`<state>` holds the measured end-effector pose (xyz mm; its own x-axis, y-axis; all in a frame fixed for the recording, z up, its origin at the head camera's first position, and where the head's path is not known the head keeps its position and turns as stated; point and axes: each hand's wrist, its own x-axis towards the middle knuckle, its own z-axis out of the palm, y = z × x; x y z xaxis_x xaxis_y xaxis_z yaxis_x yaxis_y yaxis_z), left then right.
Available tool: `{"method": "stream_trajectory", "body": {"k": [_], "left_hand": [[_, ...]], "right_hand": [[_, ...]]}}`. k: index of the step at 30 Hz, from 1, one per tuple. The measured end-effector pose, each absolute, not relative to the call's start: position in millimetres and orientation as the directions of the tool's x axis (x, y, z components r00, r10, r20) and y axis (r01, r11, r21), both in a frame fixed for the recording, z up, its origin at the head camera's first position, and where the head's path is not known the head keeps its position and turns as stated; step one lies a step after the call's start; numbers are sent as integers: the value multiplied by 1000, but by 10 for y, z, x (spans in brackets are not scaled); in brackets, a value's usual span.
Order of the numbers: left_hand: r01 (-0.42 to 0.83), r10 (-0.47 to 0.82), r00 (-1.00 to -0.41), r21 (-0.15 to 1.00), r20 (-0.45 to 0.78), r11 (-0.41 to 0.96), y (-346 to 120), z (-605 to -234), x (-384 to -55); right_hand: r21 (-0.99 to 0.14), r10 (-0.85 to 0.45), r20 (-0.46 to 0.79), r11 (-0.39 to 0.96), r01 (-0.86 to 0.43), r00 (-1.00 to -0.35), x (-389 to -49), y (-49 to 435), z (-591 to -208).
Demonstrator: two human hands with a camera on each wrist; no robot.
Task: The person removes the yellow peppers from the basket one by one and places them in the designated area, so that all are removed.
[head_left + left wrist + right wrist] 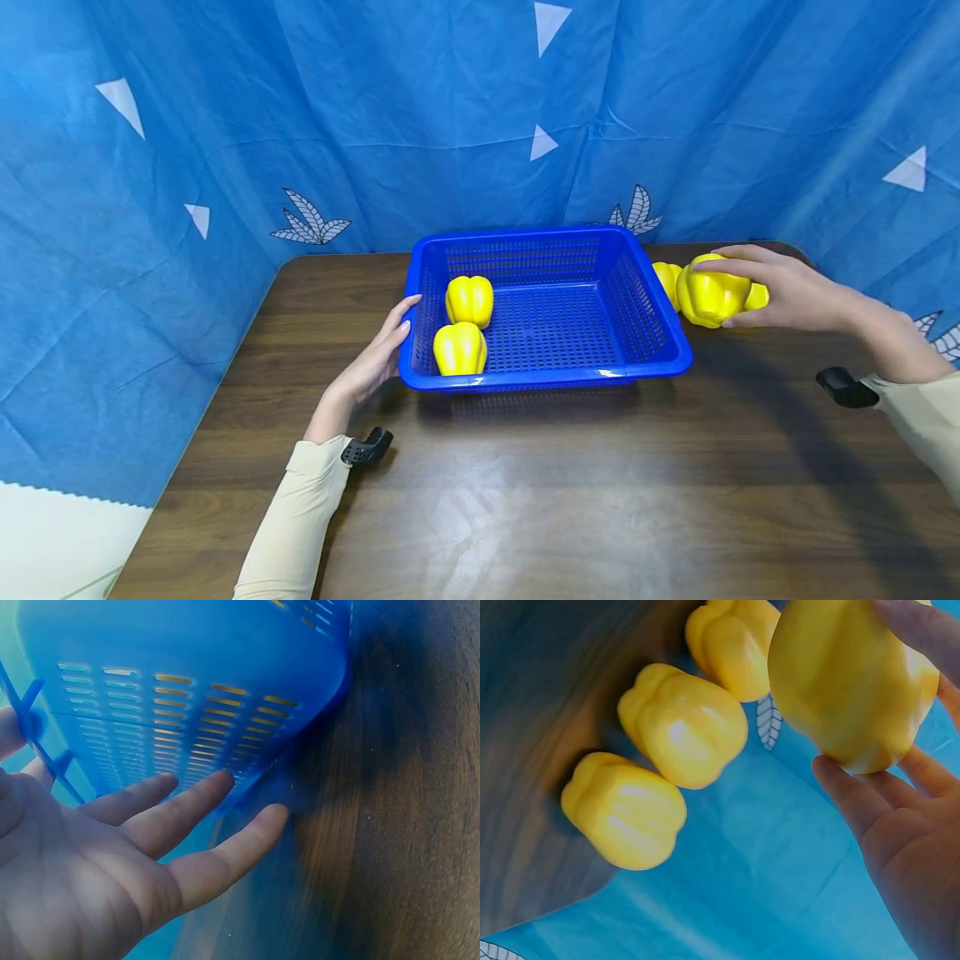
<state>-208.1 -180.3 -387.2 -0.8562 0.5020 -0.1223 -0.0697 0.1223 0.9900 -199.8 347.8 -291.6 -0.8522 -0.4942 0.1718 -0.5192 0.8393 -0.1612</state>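
One yellow pepper (708,293) pinched in my right hand (791,290), thumb one side, fingers the other. Doing this well, my guess: keep the hold across the fat middle, squeeze just enough since the surface looks smooth and slippery, raise it clear of the three loose peppers (682,726) before any sideways move so none get knocked. If it crosses the blue basket (540,380), go over the rim with room to spare and let go low, else it may bounce or roll. My left hand (373,357) has straight, spread fingers at the basket's left end, some tips at the rim; decent spot for steadying. Can't tell how hard it presses.

Positions: held pepper is at my right fingertips, palm apart from it in the right-wrist view, outside the basket, just beyond its right end. Loose ones sit in a row on the wooden table (540,492), near that hand. Two other peppers (460,348) are inside the basket, left end, wall between them and my left palm.
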Motion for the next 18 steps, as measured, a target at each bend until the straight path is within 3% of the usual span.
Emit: {"method": "stream_trajectory", "body": {"k": [6, 18], "left_hand": [[-67, 497, -859, 989, -123, 130, -1802, -3873, -2082], [-67, 498, -858, 988, -128, 138, -1798, -3865, -2079]], "right_hand": [[-170, -502, 168, 833, -526, -848, -1984, 3495, -3016], [-265, -532, -20, 819, -509, -846, -1957, 3437, -3265]]}}
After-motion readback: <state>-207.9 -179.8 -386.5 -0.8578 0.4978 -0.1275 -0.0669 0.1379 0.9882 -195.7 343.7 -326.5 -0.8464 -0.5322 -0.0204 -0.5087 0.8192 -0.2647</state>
